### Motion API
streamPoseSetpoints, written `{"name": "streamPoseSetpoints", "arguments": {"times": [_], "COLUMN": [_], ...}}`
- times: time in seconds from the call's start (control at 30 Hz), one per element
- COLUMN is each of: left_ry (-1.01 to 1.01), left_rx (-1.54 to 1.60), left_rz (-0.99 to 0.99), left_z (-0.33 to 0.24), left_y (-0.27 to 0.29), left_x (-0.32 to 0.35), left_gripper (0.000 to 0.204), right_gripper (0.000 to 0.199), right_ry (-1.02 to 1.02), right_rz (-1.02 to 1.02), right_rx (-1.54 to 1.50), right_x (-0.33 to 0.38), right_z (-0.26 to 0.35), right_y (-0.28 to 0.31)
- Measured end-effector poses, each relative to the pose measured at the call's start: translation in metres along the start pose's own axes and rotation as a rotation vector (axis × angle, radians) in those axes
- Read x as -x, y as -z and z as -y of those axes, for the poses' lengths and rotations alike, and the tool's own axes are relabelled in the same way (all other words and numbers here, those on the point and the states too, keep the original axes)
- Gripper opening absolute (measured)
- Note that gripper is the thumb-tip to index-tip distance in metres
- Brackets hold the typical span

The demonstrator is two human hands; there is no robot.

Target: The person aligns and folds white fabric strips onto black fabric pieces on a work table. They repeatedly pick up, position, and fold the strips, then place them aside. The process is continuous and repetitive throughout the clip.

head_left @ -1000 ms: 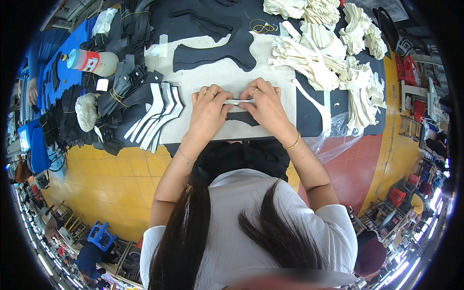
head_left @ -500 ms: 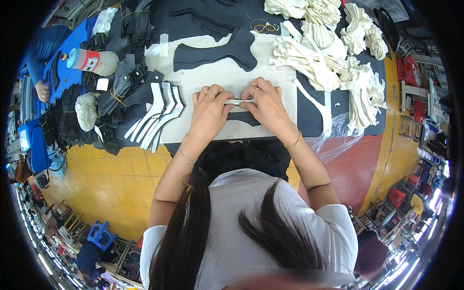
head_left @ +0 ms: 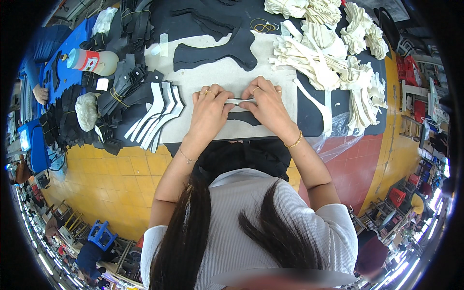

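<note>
Both my hands are close together over the pale sheet [head_left: 193, 126] at the table's near edge. Between them runs a narrow whitish strip with a dark edge [head_left: 239, 101]. My left hand [head_left: 209, 109] is closed, thumb and fingers pinching the strip's left end. The other end is pinched by my right hand [head_left: 267, 105], also closed. Just below the strip lies a dark curved cut piece [head_left: 244, 117], partly covered by my hands. Beyond my fingers a stack of dark shaped pieces [head_left: 215, 55] rests on the sheet.
Left of my hands, white-faced curved pieces [head_left: 157, 116] lie fanned out beside banded dark bundles [head_left: 126, 87]. A squeeze bottle [head_left: 94, 62] lies at far left, near another person's hand [head_left: 40, 94]. Cream fabric pieces [head_left: 314, 58] are heaped at right; a yellow cord [head_left: 264, 26] lies beyond.
My hands stay almost in place, still pinching the strip, with only slight finger movement. At far left, the other person's hand has shifted slightly.
</note>
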State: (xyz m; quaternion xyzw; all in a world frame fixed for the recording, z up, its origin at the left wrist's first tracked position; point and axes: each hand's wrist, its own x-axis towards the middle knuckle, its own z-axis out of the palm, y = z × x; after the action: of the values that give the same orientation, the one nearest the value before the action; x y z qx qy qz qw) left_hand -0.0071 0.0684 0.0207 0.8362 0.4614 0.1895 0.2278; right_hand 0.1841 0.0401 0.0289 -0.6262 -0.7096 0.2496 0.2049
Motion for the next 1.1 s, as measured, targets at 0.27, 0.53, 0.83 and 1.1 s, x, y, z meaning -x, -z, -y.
{"name": "streamPoseSetpoints", "arguments": {"times": [0.27,0.53,0.83,1.1], "left_ry": [-0.010,-0.039,-0.103,-0.041], "left_rx": [0.001,-0.014,-0.113,-0.028], "left_rz": [-0.009,-0.028,-0.029,0.042], "left_z": [0.000,0.000,-0.002,0.001], "left_y": [-0.001,-0.001,0.001,0.005], "left_x": [0.000,0.002,0.004,-0.004], "left_gripper": [0.024,0.022,0.025,0.021], "right_gripper": [0.018,0.015,0.017,0.013], "right_ry": [0.042,0.146,0.324,-0.019], "right_rz": [0.002,-0.045,-0.087,-0.031], "right_rx": [0.042,0.105,0.109,-0.670], "right_x": [-0.006,-0.001,0.006,0.022], "right_z": [-0.001,-0.002,-0.008,-0.036], "right_y": [0.001,-0.002,0.000,0.049]}}
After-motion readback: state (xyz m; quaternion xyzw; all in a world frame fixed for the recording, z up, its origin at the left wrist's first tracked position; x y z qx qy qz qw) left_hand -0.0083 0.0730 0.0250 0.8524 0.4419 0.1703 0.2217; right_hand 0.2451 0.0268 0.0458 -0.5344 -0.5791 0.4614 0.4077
